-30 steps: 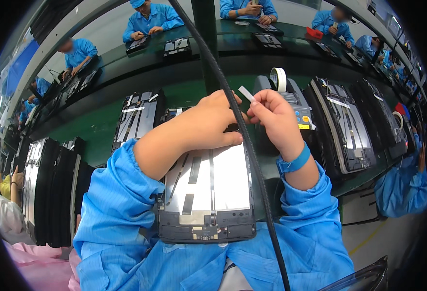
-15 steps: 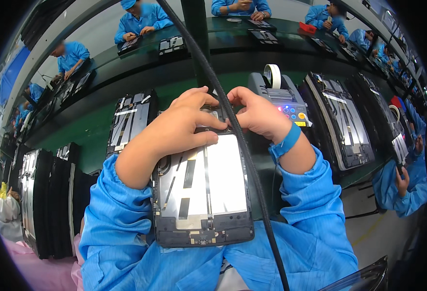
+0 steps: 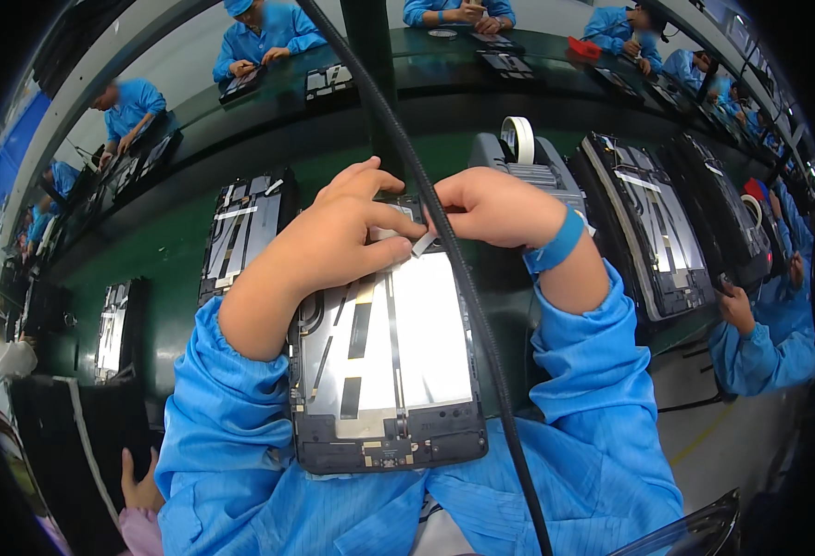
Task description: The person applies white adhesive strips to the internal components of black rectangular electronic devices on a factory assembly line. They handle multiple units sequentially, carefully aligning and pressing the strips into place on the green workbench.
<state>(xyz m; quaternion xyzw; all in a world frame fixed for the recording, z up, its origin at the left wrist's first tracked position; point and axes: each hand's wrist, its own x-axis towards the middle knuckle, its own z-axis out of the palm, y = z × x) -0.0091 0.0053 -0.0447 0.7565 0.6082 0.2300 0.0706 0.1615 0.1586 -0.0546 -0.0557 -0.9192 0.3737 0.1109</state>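
Note:
A tablet-like device (image 3: 426, 352) with its back off lies before me, silver plates, black strips and small circuit parts exposed. My left hand (image 3: 356, 222) rests across its far end, fingers spread and thumb apart. From the right, my right hand (image 3: 495, 211) reaches over the same end, thumb and forefinger pinched at a small white tape strip (image 3: 424, 243). The strip slants over the device's upper edge beside my left fingertips. A black cable (image 3: 426, 185) crosses the view in front of the right fingertips and partly hides them.
A grey tape dispenser (image 3: 542, 176) with a white tape roll (image 3: 518, 139) stands beyond my right hand. Stacked devices (image 3: 653, 227) are at the right, another stack (image 3: 240, 222) at the left. Near left, a person's hand (image 3: 138, 482) is beside a black stack (image 3: 64, 445). Co-workers sit across.
My right fingers have drawn together, and the white strip now shows at their tips. My left hand has barely moved. At the left, the black stack has shifted nearer and a person's hand appears there.

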